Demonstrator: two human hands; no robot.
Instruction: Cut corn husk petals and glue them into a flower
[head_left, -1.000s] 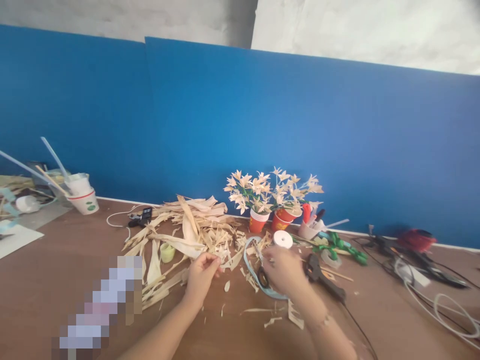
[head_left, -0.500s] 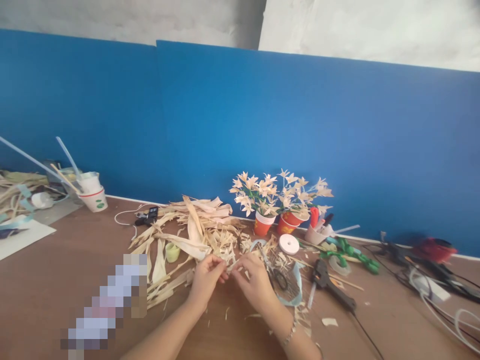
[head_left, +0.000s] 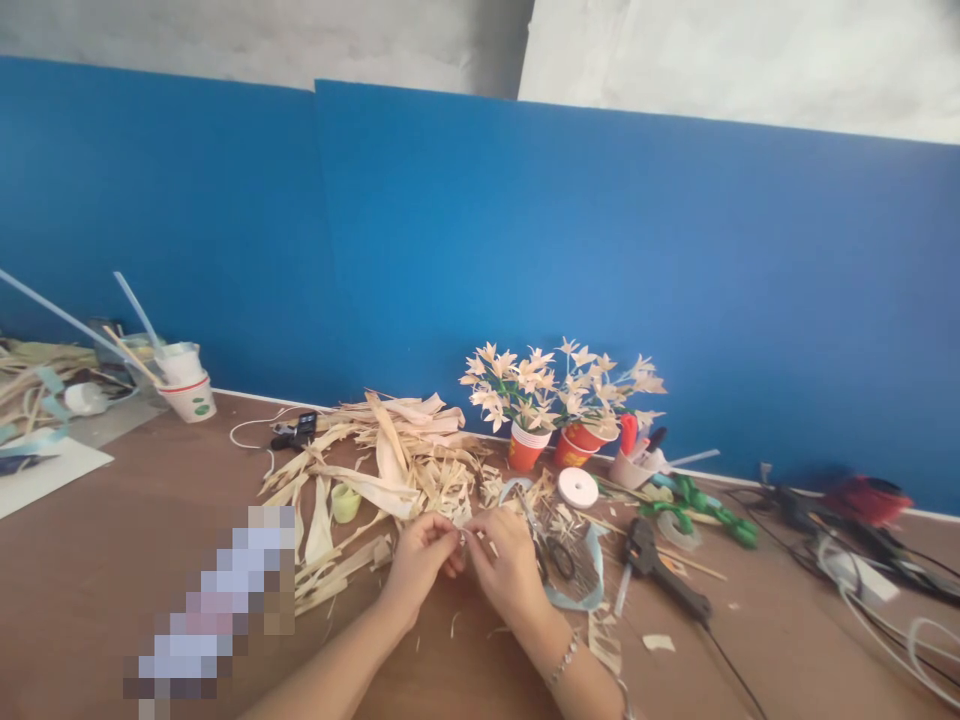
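Observation:
My left hand (head_left: pixel 421 566) and my right hand (head_left: pixel 507 566) meet over the table's near middle, fingers pinched together. Between the fingertips shows a small pale piece (head_left: pixel 463 538), thin and mostly covered, too small to name surely. Just beyond the hands lies a heap of dried corn husks (head_left: pixel 390 455), with narrow cut strips (head_left: pixel 448 488) on its near side. Close to my right hand are black-handled scissors (head_left: pixel 561 558) and a loop of light blue ribbon (head_left: pixel 592 580). A bracelet (head_left: pixel 564 662) circles my right wrist.
Pale husk flowers (head_left: pixel 525 380) stand in red paper cups (head_left: pixel 525 450) by the blue partition (head_left: pixel 600 240). A white ribbon roll (head_left: pixel 577 488), black glue gun (head_left: pixel 664 572) and green wrapped stems (head_left: pixel 709 510) lie to the right. A small green cup (head_left: pixel 345 503) sits left, near a blurred-out patch.
My hands have come closer together, so their fingertips now meet at the small pale piece. My right hand and forearm have shifted slightly left.

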